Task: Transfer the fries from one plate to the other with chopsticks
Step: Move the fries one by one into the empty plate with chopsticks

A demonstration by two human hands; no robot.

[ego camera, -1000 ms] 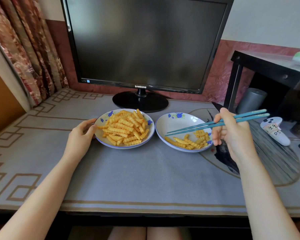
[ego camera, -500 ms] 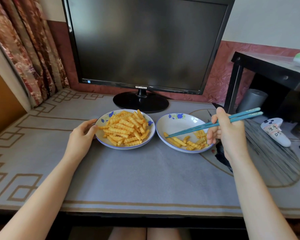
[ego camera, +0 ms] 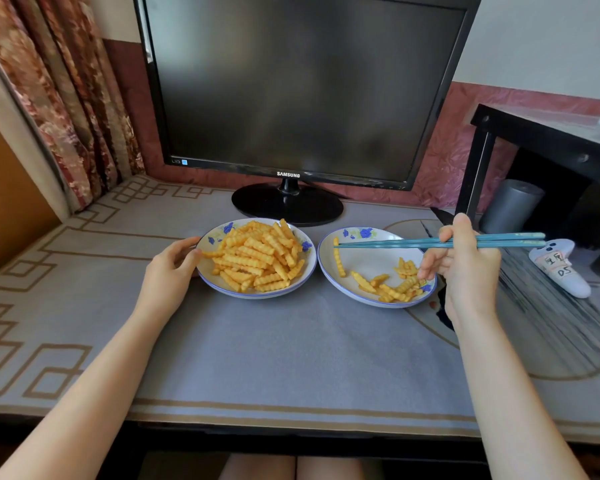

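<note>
A blue-flowered left plate [ego camera: 257, 294] is heaped with crinkle-cut fries [ego camera: 257, 254]. My left hand [ego camera: 170, 271] grips its left rim. The matching right plate [ego camera: 371, 258] holds a few fries [ego camera: 392, 289] along its near right side. My right hand [ego camera: 465, 268] holds teal chopsticks [ego camera: 395, 242] nearly level, pointing left. Their tips are over the left part of the right plate. One fry [ego camera: 339, 263] hangs upright from the tips, above the plate.
A black monitor [ego camera: 302, 88] on a round stand [ego camera: 288, 206] is just behind the plates. A white controller [ego camera: 561, 268] lies on a round mat [ego camera: 551, 323] at the right. A black side table [ego camera: 551, 136] and a grey cylinder [ego camera: 510, 206] are behind it. Curtain [ego camera: 66, 98] hangs at the left.
The chopstick tips dipped into the right plate's fries, then rose and swung left with one fry pinched in them. My left hand stayed on the left plate.
</note>
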